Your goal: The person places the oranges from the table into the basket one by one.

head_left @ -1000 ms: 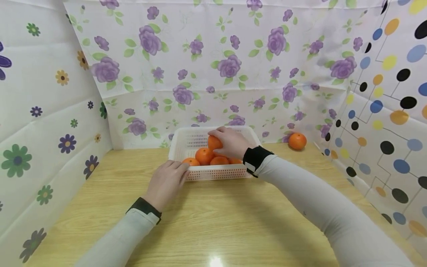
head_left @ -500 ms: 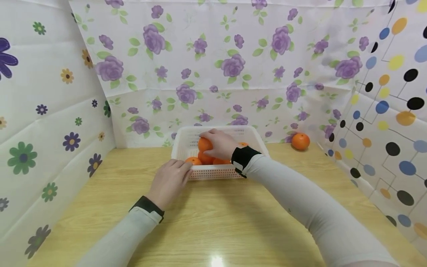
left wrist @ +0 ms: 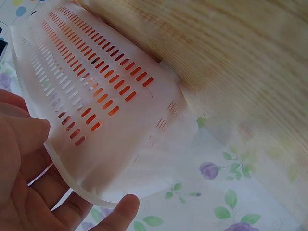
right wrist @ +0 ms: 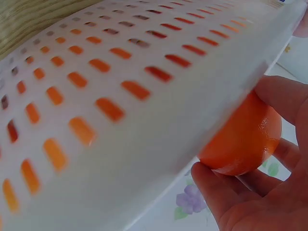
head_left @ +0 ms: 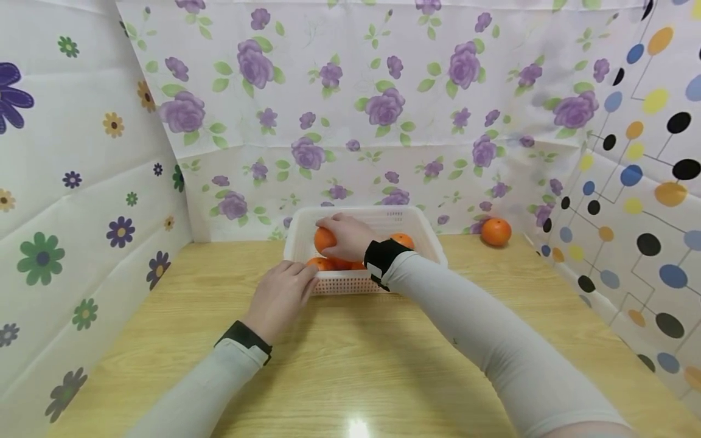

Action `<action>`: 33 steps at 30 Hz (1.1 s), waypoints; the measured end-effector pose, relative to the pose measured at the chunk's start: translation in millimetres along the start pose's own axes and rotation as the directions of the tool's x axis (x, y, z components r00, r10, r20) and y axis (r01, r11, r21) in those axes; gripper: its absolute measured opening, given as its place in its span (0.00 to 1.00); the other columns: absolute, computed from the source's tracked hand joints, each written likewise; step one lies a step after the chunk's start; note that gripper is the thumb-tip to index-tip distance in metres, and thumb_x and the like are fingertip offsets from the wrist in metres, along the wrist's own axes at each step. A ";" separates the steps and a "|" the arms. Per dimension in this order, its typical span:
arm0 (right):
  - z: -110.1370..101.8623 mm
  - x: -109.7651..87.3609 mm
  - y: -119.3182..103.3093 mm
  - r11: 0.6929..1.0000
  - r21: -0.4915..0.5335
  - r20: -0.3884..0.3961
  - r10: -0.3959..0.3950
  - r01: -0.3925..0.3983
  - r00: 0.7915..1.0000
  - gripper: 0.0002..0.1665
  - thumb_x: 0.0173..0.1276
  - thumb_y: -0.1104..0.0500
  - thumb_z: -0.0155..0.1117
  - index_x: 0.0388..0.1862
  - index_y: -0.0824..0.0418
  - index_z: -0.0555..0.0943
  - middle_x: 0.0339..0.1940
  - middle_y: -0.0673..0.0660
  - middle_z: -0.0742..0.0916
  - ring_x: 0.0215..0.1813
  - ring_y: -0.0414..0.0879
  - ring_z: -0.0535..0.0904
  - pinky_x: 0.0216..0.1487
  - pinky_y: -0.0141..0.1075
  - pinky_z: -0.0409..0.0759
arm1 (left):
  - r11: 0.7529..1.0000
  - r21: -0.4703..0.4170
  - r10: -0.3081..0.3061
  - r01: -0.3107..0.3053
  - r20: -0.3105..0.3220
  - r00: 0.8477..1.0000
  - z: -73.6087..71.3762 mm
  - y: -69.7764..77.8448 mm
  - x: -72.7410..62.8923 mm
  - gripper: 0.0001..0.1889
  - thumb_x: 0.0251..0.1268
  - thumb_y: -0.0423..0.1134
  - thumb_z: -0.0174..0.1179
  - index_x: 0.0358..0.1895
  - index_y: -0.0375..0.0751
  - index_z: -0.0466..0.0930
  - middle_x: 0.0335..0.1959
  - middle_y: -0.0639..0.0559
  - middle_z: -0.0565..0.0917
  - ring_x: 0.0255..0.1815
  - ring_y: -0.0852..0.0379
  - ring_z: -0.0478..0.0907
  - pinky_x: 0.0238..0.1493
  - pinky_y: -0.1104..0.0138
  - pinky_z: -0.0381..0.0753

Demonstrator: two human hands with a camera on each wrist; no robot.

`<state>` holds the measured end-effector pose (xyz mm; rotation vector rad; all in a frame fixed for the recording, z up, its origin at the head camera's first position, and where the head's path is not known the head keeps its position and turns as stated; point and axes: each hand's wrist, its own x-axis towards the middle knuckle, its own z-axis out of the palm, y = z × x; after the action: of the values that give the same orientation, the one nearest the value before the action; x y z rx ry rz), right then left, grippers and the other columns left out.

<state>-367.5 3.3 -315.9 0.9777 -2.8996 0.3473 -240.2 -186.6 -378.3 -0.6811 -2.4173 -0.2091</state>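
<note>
My left hand (head_left: pixel 278 298) grips the front left corner of a white plastic basket (head_left: pixel 350 285). In the left wrist view the thumb (left wrist: pixel 33 132) lies against the slotted wall, with the other fingers past the rim. Inside the basket's left half, my right hand (head_left: pixel 350 238) holds a mandarin (head_left: pixel 323 241) above other mandarins. The right wrist view shows thumb and fingers round this mandarin (right wrist: pixel 245 139), partly hidden behind the basket wall. A mandarin (head_left: pixel 320 263) lies by the left front corner and another mandarin (head_left: pixel 402 239) at the right; the right hand and front wall partly hide the rest.
A single mandarin (head_left: pixel 495 232) lies on the wooden table (head_left: pixel 328 353) at the back right, outside the basket. Flowered cloth (head_left: pixel 350 121) hangs close behind the basket. Patterned sheets flank the table on both sides.
My right hand has moved left across the basket with the mandarin in its grasp, uncovering a mandarin on the right side. The left hand stays on the rim. The head view has shifted slightly.
</note>
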 end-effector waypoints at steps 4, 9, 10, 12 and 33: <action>0.8 1.6 -4.6 1.000 -0.003 0.025 -0.006 0.006 1.000 0.42 0.80 0.48 0.75 0.86 0.53 0.70 0.77 0.64 0.78 0.67 0.57 0.81 0.69 0.50 0.84 | 1.000 -0.006 -0.003 0.004 0.011 1.000 -0.3 0.0 0.8 0.13 0.82 0.42 0.69 0.59 0.40 0.89 0.48 0.48 0.92 0.53 0.45 0.86 0.60 0.53 0.88; -0.1 0.3 -7.9 1.000 -0.017 0.031 -0.003 0.003 1.000 0.42 0.82 0.47 0.72 0.88 0.51 0.67 0.82 0.64 0.75 0.74 0.59 0.78 0.73 0.52 0.81 | 1.000 -0.016 0.004 -0.004 -0.002 1.000 0.7 -0.4 1.9 0.12 0.82 0.41 0.69 0.59 0.40 0.89 0.49 0.47 0.92 0.53 0.45 0.86 0.59 0.53 0.89; -0.4 -0.1 -8.2 1.000 -0.017 0.032 -0.003 0.004 0.999 0.42 0.82 0.47 0.72 0.88 0.51 0.67 0.83 0.64 0.74 0.75 0.60 0.77 0.74 0.52 0.80 | 1.000 -0.016 0.008 -0.008 -0.007 1.000 0.9 -0.5 1.9 0.12 0.81 0.41 0.69 0.59 0.39 0.89 0.48 0.47 0.92 0.53 0.45 0.86 0.59 0.53 0.89; -1.1 -1.2 -8.4 1.000 -0.015 0.033 -0.008 0.008 0.999 0.42 0.83 0.47 0.71 0.89 0.51 0.67 0.83 0.64 0.73 0.77 0.60 0.76 0.75 0.53 0.80 | 1.000 -0.017 0.013 -0.013 -0.017 1.000 1.1 -0.6 2.0 0.12 0.81 0.40 0.70 0.58 0.39 0.89 0.48 0.47 0.92 0.52 0.45 0.86 0.58 0.53 0.89; 0.2 -7.4 11.4 1.000 0.014 0.021 0.000 -0.001 1.000 0.43 0.83 0.46 0.71 0.89 0.50 0.66 0.87 0.61 0.70 0.79 0.61 0.75 0.78 0.54 0.77 | 1.000 -0.004 -0.009 0.010 0.013 1.000 -0.3 0.6 0.1 0.14 0.81 0.41 0.69 0.61 0.40 0.89 0.49 0.47 0.92 0.53 0.45 0.86 0.59 0.51 0.89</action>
<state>-368.5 16.5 -319.2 0.9883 -2.9200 0.3595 -239.8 -186.1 -378.0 -0.6749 -2.4336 -0.2142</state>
